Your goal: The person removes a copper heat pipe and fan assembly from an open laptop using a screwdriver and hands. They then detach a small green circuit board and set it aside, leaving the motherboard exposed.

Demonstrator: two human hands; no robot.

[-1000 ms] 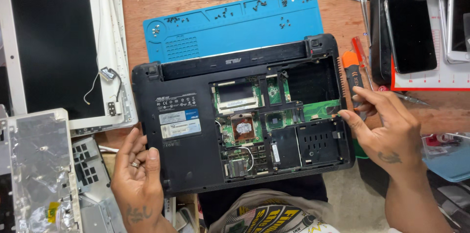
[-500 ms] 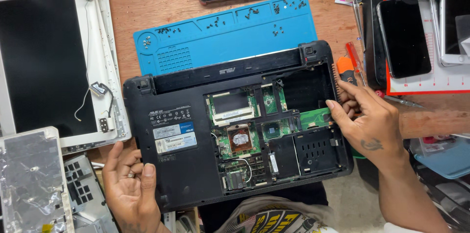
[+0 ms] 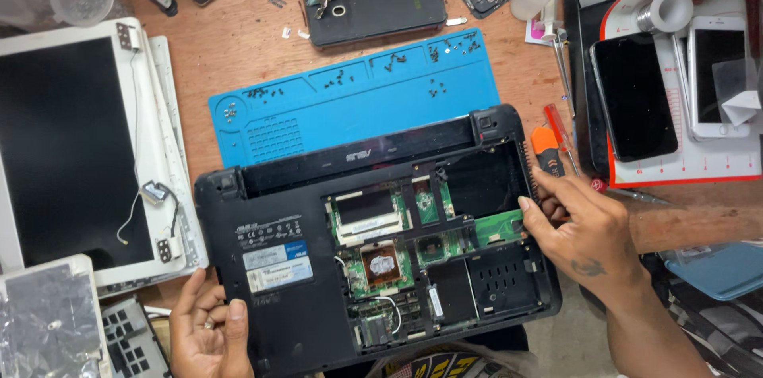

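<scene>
Black and opened underside-up, the laptop base (image 3: 318, 283) lies on the wooden desk (image 3: 238, 52), its long axis running left to right and tilted slightly, hinge edge pointing away toward the blue screw mat (image 3: 358, 100). Left hand (image 3: 208, 330) grips its near-left corner, fingers clenched on the edge. Right hand (image 3: 584, 231) rests at its right edge, fingers curled; whether they grasp anything I cannot tell

A brown wooden workbench (image 3: 238, 52) filled the view under even, soft light. Across its middle lay a blue silicone mat (image 3: 358, 100) (small dark screws sat in its compartments). Left of the mat rested a white screen panel (image 3: 71, 147); right of it, a red-edged mat (image 3: 675, 175).
</scene>
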